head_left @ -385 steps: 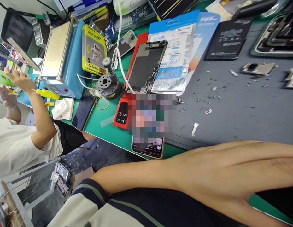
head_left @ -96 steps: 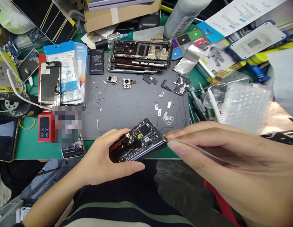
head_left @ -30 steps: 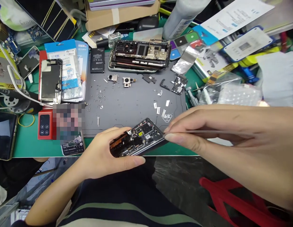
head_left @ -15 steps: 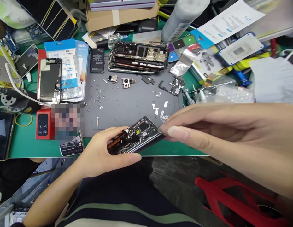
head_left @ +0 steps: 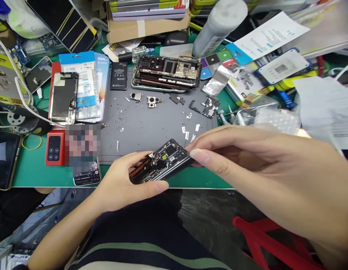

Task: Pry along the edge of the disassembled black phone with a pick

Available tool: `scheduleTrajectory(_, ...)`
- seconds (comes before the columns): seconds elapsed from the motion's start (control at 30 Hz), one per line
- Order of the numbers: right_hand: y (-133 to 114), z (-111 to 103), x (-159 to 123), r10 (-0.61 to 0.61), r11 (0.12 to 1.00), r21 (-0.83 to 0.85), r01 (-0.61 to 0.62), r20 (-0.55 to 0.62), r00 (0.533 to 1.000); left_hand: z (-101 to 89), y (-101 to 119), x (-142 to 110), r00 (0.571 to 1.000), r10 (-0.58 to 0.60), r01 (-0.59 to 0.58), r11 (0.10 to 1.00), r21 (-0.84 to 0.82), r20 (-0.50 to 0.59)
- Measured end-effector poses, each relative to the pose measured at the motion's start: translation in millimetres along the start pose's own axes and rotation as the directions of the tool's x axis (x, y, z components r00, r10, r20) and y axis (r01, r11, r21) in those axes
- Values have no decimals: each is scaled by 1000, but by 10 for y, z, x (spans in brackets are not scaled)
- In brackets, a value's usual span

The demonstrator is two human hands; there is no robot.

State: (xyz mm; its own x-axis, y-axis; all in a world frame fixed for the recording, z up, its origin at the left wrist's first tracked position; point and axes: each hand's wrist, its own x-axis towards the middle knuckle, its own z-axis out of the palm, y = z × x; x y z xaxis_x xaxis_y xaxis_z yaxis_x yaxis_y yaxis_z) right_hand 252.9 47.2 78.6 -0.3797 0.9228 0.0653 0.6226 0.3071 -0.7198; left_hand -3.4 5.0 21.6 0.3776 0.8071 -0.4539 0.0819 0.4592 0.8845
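Observation:
My left hand [head_left: 120, 185] is wrapped round an opened smartphone [head_left: 169, 159], thumb along its near edge and fingers behind the far side. The phone is tilted, with its bare circuit board and a small yellow sticker facing up. At its right end, the fingertips of my right hand [head_left: 241, 161] are pinched together against the corner; what lies between them is hidden. Beyond the phone, a grey work mat [head_left: 151, 131] carries loose screws, small metal plates [head_left: 185, 133], a camera module [head_left: 152, 101] and a black bracket part [head_left: 209, 107].
A stack of opened phone bodies [head_left: 168, 73] lies at the back of the mat beside a black battery [head_left: 118, 76]. A grey bottle [head_left: 215, 28] stands behind. On the left are a red device [head_left: 54, 148] and a lit phone [head_left: 88, 176]. A red stool [head_left: 255, 232] is below right.
My right hand has shifted slightly left, its fingertips coming closer to the phone's right corner. The left hand keeps its hold on the phone. The whole view has moved a little.

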Motion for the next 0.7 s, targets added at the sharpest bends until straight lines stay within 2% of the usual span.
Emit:
scheduleTrajectory(0.1, 5, -28, 8, -52, 996, -74, 56, 51, 997, 20, -11, 2, 1000, 8, -8, 1000, 6, -30)
scheduleTrajectory(0.3, 12, -62, 71, -89, 990, -104, 100, 107, 990, 4, -3, 11, 1000, 11, -11, 998, 56, 10)
scheduleTrajectory(0.57, -74, -75, 160, -144, 989, 7, 145, 157, 977, -30, -49, -25, 1000, -22, 23, 995, 98, -13)
scheduleTrajectory(0.7, -86, -60, 207, -174, 984, -9, 178, 172, 970, -18, -84, -13, 999, -44, 46, 995, 88, -26)
